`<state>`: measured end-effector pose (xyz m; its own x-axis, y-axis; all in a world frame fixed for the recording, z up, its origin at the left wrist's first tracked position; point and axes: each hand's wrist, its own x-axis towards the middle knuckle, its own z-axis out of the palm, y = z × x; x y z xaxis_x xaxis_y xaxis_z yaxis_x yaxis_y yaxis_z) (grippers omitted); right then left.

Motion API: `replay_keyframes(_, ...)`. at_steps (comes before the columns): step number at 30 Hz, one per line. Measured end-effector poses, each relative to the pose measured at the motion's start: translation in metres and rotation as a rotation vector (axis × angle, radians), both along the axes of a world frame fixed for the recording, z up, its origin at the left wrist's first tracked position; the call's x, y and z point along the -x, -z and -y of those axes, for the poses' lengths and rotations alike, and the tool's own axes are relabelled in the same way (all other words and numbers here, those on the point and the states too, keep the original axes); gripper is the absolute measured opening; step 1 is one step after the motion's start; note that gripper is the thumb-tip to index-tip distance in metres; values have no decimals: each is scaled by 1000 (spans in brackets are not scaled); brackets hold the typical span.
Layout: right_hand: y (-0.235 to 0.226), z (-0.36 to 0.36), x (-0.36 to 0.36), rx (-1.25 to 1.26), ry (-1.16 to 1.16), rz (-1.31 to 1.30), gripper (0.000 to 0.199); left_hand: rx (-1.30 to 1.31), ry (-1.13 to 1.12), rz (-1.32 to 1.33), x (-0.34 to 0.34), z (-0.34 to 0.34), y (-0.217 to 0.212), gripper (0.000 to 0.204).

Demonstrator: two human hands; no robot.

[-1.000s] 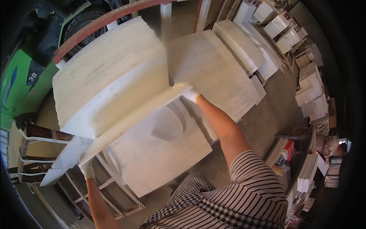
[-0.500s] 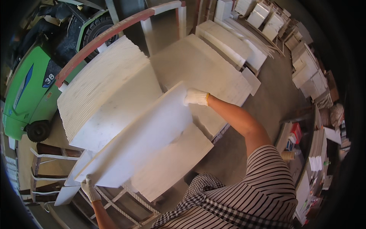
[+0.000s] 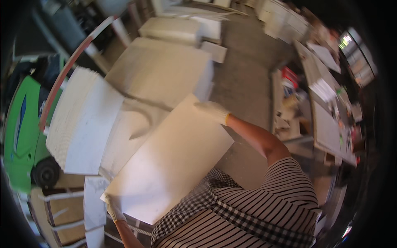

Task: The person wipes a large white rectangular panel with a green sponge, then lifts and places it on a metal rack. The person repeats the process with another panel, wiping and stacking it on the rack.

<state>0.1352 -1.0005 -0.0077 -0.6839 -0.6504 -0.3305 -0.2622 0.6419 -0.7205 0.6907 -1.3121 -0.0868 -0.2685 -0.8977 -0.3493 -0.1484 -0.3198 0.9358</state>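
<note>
A large, thin white stone slab [image 3: 173, 153] lies across the space in front of my body, tilted, its broad face turned up toward me. My left hand [image 3: 114, 208], in a white work glove, grips its near left corner. At the far right corner, my right hand [image 3: 213, 112] holds the edge in a matching glove with a yellow cuff. Part of each hand's fingers is hidden at the slab's edge. Left of the slab, a thick row of similar slabs [image 3: 89, 124] leans together. Beyond it sits a broad pale stone stack [image 3: 163, 70].
A red and white metal rail [image 3: 68, 74] curves behind the leaning slabs. A green forklift [image 3: 20, 136] stands at the far left. To the right, a cluttered workbench [image 3: 320, 111] holds pale pieces and small items. Concrete floor [image 3: 248, 66] runs between stacks and bench.
The slab has come away from the leaning row toward my body and now lies flatter. Both hands have kept hold of it. My view has turned right, bringing in more of the workbench.
</note>
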Motion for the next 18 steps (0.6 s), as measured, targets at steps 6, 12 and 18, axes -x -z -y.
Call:
replay_keyframes(6, -57, -173, -73, -130, 272, -43, 79, 22, 321, -21, 38, -41, -11, 68)
replay_keyframes(12, -69, -318, -142, -146, 546, -219, 69, 14, 548, 64, 130, -83, -21, 67)
replay_keyframes(18, -34, -471, -202, -89, 779, -173, 53, 74, 707, -58, 219, -155, -3, 70)
